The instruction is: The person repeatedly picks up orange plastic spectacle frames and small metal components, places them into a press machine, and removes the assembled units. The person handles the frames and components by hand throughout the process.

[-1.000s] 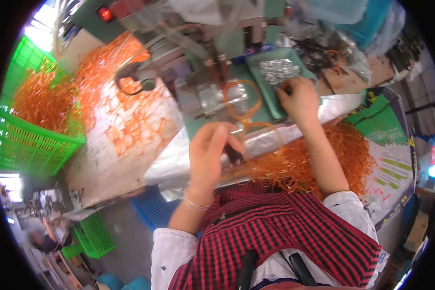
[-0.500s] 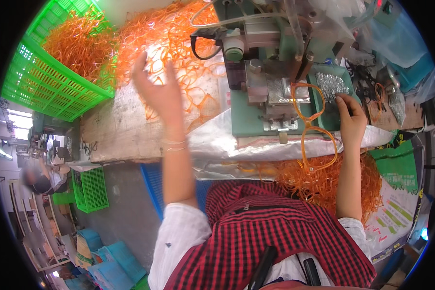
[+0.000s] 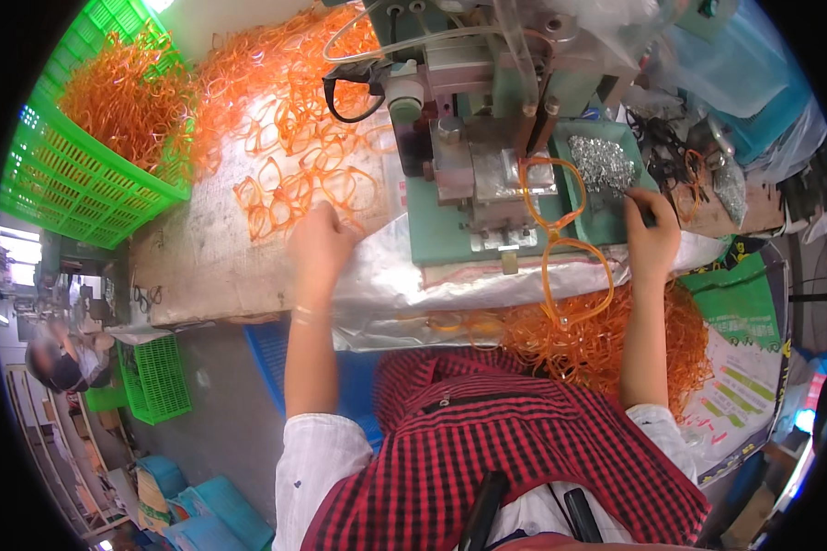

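My left hand (image 3: 320, 243) is closed at the near edge of the loose orange eyeglass frames (image 3: 289, 188) on the table, its fingertips pinching one of them. At the right, my right hand (image 3: 652, 234) is closed in a pinch at the edge of a green tray (image 3: 568, 147); a tiny dark bit shows at its fingertips, too small to name. Small silvery metal parts (image 3: 602, 163) lie heaped in that tray. Between my hands, one orange eyeglass frame (image 3: 579, 275) hangs from the green bench machine (image 3: 432, 230), its upper rim at the metal fixture (image 3: 510, 174).
A bright green basket (image 3: 92, 174) full of orange frames stands at the far left. More orange frames (image 3: 652, 349) are piled below the table edge near my right forearm. Tools and plastic bags (image 3: 744, 83) crowd the right. Another person (image 3: 60, 358) is at the distant left.
My left hand has come down from raised and open above the table to close at the orange frames. My right hand stays by the metal parts. The whole view has shifted slightly.
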`<state>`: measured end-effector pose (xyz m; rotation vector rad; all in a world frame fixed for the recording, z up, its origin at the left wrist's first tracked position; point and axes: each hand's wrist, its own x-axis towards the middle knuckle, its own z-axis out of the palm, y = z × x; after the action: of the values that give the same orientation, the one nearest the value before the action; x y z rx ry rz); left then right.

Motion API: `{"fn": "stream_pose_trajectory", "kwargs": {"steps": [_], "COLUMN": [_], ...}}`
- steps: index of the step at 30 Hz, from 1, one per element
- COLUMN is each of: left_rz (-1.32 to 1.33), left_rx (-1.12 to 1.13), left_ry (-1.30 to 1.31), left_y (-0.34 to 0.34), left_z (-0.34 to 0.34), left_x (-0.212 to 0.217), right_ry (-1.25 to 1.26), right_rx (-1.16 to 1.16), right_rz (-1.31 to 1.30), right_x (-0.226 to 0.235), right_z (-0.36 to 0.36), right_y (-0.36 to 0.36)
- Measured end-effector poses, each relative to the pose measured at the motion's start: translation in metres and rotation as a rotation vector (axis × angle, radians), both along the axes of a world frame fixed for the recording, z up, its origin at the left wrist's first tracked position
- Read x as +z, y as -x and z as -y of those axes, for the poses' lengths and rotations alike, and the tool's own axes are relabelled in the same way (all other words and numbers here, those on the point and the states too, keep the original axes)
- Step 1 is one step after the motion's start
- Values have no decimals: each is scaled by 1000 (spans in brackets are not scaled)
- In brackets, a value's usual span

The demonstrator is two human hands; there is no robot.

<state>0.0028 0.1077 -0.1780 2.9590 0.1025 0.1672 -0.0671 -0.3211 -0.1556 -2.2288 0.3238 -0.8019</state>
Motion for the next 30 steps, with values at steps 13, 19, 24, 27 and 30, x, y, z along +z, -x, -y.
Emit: {"fn": "stream_pose_trajectory", "kwargs": {"steps": [13, 19, 24, 27, 30], "left_rz": [213, 721, 885, 940, 939], "left_rx": [41, -268, -633, -657, -632], "left_ry": [1391, 1320, 1024, 945, 844], "left_y": [-6, 6, 13, -5, -3], "left_z": [37, 76, 125, 126, 124], "left_x": [28, 76, 160, 162, 168], "right_ry": [-542, -576, -893, -1030, -1114], "right_rx": [566, 525, 632, 597, 576], "right_rz": [-47, -51, -78, 43, 71], "right_x": [83, 90, 103, 92, 91], "right_z": [-91, -92, -105, -119, -120], "right_y": [-56, -50, -44, -40, -40]}}
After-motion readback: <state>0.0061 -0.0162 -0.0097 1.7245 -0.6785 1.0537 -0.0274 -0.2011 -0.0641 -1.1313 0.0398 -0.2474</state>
